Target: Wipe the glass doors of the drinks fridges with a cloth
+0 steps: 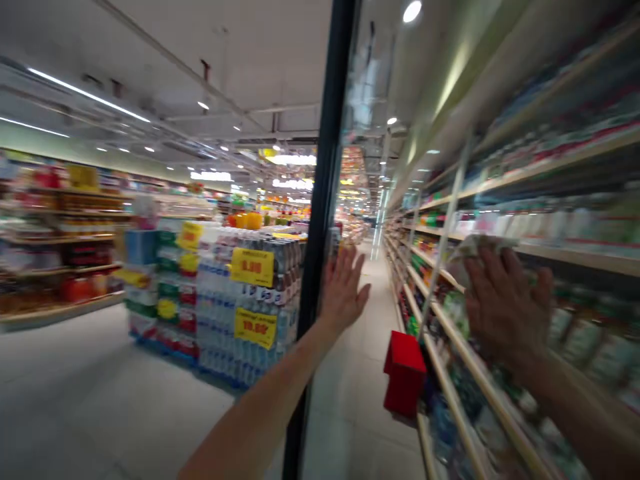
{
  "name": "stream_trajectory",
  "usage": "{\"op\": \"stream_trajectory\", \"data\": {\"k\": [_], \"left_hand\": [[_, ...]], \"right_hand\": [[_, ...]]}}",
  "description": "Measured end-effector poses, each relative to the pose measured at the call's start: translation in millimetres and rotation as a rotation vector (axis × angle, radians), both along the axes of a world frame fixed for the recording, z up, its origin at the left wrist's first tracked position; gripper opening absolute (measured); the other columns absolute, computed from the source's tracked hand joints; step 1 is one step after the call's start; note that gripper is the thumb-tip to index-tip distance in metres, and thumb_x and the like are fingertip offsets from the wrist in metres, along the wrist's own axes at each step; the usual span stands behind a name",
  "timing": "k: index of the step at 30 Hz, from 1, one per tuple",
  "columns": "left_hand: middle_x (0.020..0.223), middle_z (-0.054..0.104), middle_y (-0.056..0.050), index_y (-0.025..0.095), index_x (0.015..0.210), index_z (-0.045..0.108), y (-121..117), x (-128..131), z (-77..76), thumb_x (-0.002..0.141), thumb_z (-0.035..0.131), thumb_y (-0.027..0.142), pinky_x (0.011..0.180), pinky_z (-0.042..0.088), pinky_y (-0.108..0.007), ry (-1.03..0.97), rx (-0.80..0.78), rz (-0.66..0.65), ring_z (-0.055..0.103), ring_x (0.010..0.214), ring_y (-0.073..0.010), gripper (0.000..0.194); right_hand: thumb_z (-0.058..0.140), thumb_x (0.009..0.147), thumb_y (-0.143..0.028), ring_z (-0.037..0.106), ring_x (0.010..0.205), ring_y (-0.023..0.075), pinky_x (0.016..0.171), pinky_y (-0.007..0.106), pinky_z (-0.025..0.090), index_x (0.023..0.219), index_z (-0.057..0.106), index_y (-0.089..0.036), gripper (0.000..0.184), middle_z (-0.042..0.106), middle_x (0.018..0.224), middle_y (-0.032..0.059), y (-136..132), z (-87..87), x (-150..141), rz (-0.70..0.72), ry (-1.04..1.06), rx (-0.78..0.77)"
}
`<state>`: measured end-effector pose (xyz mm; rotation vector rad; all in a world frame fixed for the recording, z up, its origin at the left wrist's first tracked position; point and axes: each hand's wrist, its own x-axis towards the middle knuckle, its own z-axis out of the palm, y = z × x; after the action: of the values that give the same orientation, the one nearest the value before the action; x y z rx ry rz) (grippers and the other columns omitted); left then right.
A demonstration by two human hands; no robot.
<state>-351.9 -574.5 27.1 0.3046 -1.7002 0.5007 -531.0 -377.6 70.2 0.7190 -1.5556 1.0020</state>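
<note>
My left hand (345, 290) is open, its fingers spread flat against a tall glass door (365, 100) just beside the door's black edge frame (323, 200). To the right, my right hand (505, 307) is raised in front of the chilled shelves (550, 163). Its fingers press on a crumpled whitish cloth (473, 248) at about shelf height. Motion blur hides whether the cloth touches the glass. The bottles and cartons on the shelves are smeared and cannot be told apart.
A stack of bottled-water packs with yellow price signs (253, 267) stands on the left of the aisle. A red box (404, 373) juts out from a lower shelf. Grocery shelves (60, 233) line the far left wall. The tiled aisle (360, 373) runs ahead.
</note>
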Motion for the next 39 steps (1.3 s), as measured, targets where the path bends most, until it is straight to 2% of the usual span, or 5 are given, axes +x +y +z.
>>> {"op": "stream_trajectory", "data": {"k": [6, 13, 19, 25, 39], "left_hand": [[0.146, 0.028, -0.012, 0.015, 0.139, 0.029, 2.7, -6.0, 3.6, 0.089, 0.035, 0.034, 0.112, 0.010, -0.048, 0.016, 0.126, -0.186, 0.018, 0.138, -0.0240, 0.054], [0.147, 0.027, -0.010, 0.017, 0.138, 0.034, 13.4, -1.6, 5.0, 0.087, 0.039, 0.037, 0.113, 0.010, -0.049, 0.069, 0.140, -0.276, 0.020, 0.138, -0.0263, 0.055], [0.147, 0.026, -0.013, 0.014, 0.139, 0.030, 24.0, 4.5, 5.1, 0.088, 0.035, 0.033, 0.112, 0.010, -0.051, 0.063, 0.108, -0.200, 0.019, 0.138, -0.0270, 0.055], [0.146, 0.027, -0.013, 0.017, 0.142, 0.024, 32.9, 14.1, 3.7, 0.089, 0.038, 0.033, 0.111, 0.012, -0.051, 0.095, 0.065, -0.174, 0.020, 0.137, -0.0265, 0.057], [0.146, 0.027, -0.010, 0.021, 0.145, 0.012, 54.2, 44.2, 2.9, 0.090, 0.041, 0.030, 0.111, 0.014, -0.048, 0.107, -0.035, -0.088, 0.021, 0.137, -0.0242, 0.063]], "right_hand": [[0.030, 0.085, -0.026, 0.021, 0.137, 0.0318, 0.102, 0.057, 0.023, 0.141, 0.027, -0.003, 0.060, 0.026, 0.145, 0.0248, 118.0, 36.5, -58.8, -0.320, -0.362, -0.411], [0.037, 0.086, -0.025, 0.022, 0.138, 0.0210, 0.112, 0.047, 0.011, 0.137, 0.037, -0.028, 0.050, 0.036, 0.145, 0.0035, 37.0, -17.4, 6.2, -0.045, 0.357, 0.558], [0.023, 0.090, -0.028, 0.019, 0.138, 0.0305, 0.104, 0.059, 0.021, 0.141, 0.027, -0.008, 0.055, 0.025, 0.147, 0.0203, 88.8, 40.2, -25.0, -0.269, -0.171, -0.261], [0.031, 0.090, -0.033, 0.015, 0.140, 0.0187, 0.113, 0.045, 0.010, 0.138, 0.034, -0.026, 0.049, 0.029, 0.148, 0.0004, 9.1, 30.0, 48.1, -0.091, 0.468, 0.497], [0.034, 0.089, -0.034, 0.015, 0.140, 0.0195, 0.113, 0.048, 0.011, 0.141, 0.028, -0.025, 0.053, 0.029, 0.148, 0.0024, -16.8, 30.7, 104.7, -0.024, 0.485, 0.429]]}}
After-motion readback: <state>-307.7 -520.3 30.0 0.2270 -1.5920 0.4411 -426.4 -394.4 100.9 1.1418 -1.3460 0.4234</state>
